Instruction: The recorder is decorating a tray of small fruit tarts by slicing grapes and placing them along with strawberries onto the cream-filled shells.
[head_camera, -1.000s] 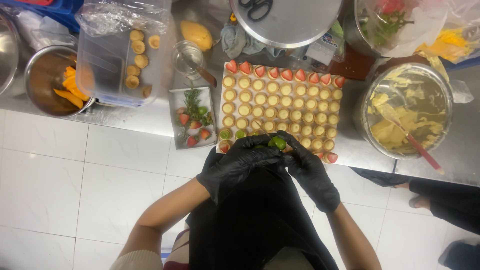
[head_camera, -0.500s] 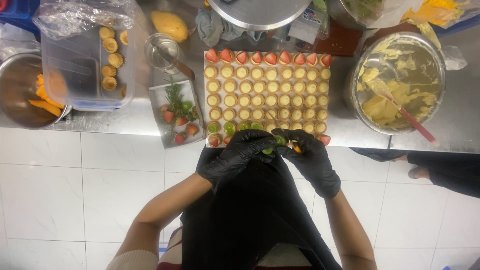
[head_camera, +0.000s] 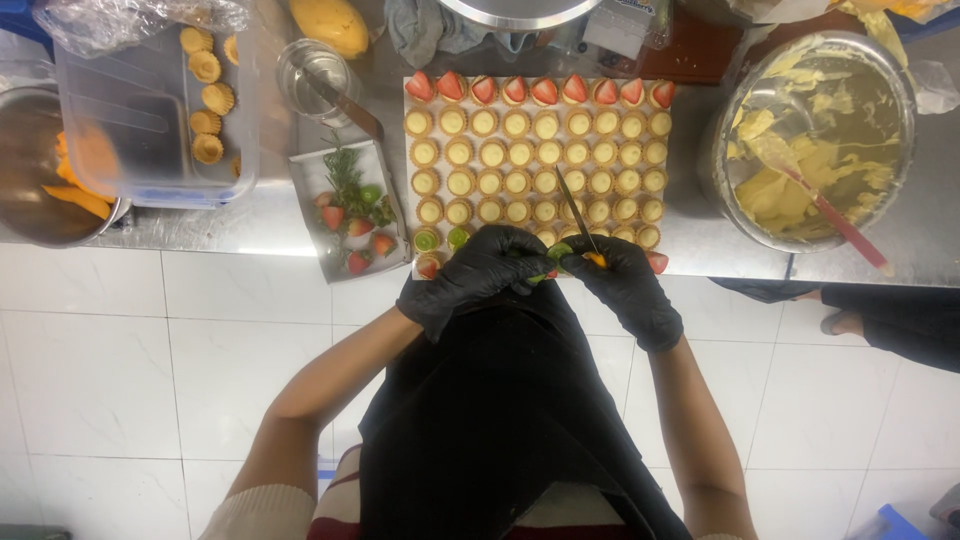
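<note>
Head view, one frame. Steel table along the top edge, white tiled floor below it.

Hands: two, both in black gloves. Left hand has its fingers closed on a small green fruit piece, held at the near edge of the board. Right hand has its fingers clamped round the orange handle of a thin knife; the blade points away across the tarts. The two hands are touching each other.

Board of tarts: one white board in the middle of the table. Far row: seven tarts topped with strawberry. Behind that, plain cream tarts in rows of about eight; exact total cannot be told, as the hands cover the near rows. Two tarts with green topping at the near left corner.

Small tray: one, just left of the board, with cut strawberries, a green sprig and green fruit.

Glass: one, with a utensil standing in it.

Clear plastic tub: one, holding about six empty tart shells.

Metal bowls: two. Left bowl holds orange slices; right bowl holds yellow cream and one red spatula.

Mango: one, whole.
</note>
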